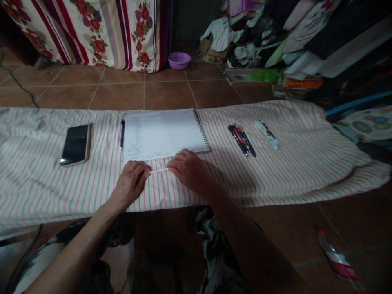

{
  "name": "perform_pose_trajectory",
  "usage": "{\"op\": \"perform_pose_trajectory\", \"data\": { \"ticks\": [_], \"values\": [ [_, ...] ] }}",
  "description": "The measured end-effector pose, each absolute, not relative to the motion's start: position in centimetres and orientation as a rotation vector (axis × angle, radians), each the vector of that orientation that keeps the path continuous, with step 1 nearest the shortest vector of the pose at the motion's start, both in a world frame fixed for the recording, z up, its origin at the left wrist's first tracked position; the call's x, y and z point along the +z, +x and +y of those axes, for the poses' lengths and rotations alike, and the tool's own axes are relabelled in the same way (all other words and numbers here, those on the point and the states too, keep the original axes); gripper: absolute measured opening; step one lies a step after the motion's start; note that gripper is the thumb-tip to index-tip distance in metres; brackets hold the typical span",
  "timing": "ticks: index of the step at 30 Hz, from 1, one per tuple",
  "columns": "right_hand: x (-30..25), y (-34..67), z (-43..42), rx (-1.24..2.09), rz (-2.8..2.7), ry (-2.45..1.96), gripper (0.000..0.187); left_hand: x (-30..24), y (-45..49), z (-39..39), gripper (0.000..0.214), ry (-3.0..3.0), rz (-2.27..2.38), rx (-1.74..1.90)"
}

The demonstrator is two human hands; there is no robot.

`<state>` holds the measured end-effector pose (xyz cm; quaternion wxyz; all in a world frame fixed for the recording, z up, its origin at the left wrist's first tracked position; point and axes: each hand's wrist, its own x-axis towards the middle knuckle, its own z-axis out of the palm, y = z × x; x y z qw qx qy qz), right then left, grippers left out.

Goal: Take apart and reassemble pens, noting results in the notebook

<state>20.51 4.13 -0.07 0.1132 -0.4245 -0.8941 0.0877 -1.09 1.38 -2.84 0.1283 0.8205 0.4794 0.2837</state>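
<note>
1. The left hand (130, 181) and the right hand (186, 167) rest side by side on the striped cloth (290, 163) that covers the tabletop. Their fingers are narrowed, and each hand pinches one end of a thin white rod (159, 170).
2. The rod lies level between the two hands, just in front of the near edge of a spiral notebook (165, 132). It is close to the notebook but does not lie on the page. What the rod is cannot be told from here.
3. The notebook is open and flat. There is a ruled grid down its left part, and the rest of the page looks blank. No handwriting can be made out in the dim light.
4. No pen is in use. A purple pen (122, 132) lies just beside the notebook's left edge. A bundle of dark pens (241, 139) and some white markers (267, 134) lie well apart to the right.
5. A phone (76, 144) lies screen up to the left, untouched.
6. Judged from this, the work is at an early point, with the rod held in both hands and the page largely bare.
</note>
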Motion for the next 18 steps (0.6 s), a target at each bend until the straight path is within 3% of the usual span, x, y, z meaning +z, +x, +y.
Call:
{"op": "perform_pose_trajectory", "data": {
  "ticks": [18],
  "values": [
    [0.09, 20.41, 4.08, 0.254, -2.590, -1.278, 0.020, -3.09, -1.16, 1.36, 0.010, 2.387, 1.395, 0.827]
  ]
}}
